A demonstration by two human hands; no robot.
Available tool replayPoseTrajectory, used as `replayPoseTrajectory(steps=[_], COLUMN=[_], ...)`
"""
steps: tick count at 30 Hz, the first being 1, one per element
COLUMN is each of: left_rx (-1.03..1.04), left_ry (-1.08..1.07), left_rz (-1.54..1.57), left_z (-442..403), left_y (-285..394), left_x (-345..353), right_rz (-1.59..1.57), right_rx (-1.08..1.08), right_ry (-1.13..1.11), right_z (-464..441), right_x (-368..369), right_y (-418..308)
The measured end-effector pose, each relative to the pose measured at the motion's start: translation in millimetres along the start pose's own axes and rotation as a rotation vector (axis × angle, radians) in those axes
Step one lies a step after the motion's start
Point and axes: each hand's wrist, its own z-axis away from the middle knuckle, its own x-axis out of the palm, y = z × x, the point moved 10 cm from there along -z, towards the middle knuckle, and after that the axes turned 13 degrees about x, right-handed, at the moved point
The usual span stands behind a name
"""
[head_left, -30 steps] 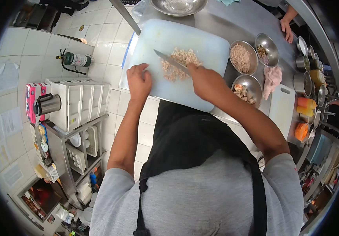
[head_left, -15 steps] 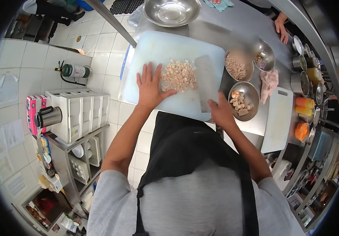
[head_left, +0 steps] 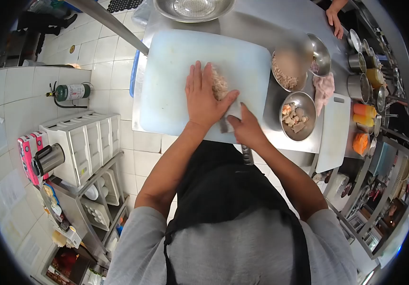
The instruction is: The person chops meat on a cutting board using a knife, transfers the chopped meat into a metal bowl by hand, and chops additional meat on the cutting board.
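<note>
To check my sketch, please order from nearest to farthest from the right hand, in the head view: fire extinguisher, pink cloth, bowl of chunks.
1. Bowl of chunks, just right of the right hand.
2. Pink cloth, farther right, beyond the bowl.
3. Fire extinguisher, far left.

1. Cutting board point(head_left: 166, 71) (clock centre): open surface, 9 o'clock.
2. Left hand point(head_left: 204, 99): obstacle, centre.
3. Right hand point(head_left: 249, 127) with knife point(head_left: 247, 155): obstacle, 5 o'clock.
4. Post point(head_left: 113, 23): obstacle, 10 o'clock.
5. Wide steel bowl point(head_left: 195, 7): obstacle, 12 o'clock.
6. Bare tabletop point(head_left: 271, 21): passage, 1 o'clock.
7. Smaller bowls point(head_left: 309, 104): obstacles, 3 to 4 o'clock.
</note>
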Motion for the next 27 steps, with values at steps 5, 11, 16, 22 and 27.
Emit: replayPoseTrajectory(steps=[5, 11, 16, 22, 27], left_rx=[-0.067, -0.444, -0.834, -0.940, -1.086], left_ry=[0.264, 0.617, 0.781, 0.596, 0.514], left_rz=[0.237, 0.673, 1.373, 1.989, 1.933], left_z=[8.0, 12.9, 8.7, 12.1, 8.1], left_y=[-33.3, -55.2, -102.0, -118.2, -86.7], left_x=[-16.1, -30.1, 10.0, 38.2, 22.3], right_rz=[0.186, 0.437, 0.591, 0.259, -0.130], right_rx=[-0.188, -0.223, -0.259, -0.231, 0.086], right_ry=[0.027, 0.032, 0.029, 0.166, -0.029], right_z=[11.6, 56.4, 98.4, 94.6, 61.5], right_x=[47.2, 34.6, 5.6, -50.3, -67.2], right_y=[-59.8, -102.0, -107.1, -60.0, 16.3])
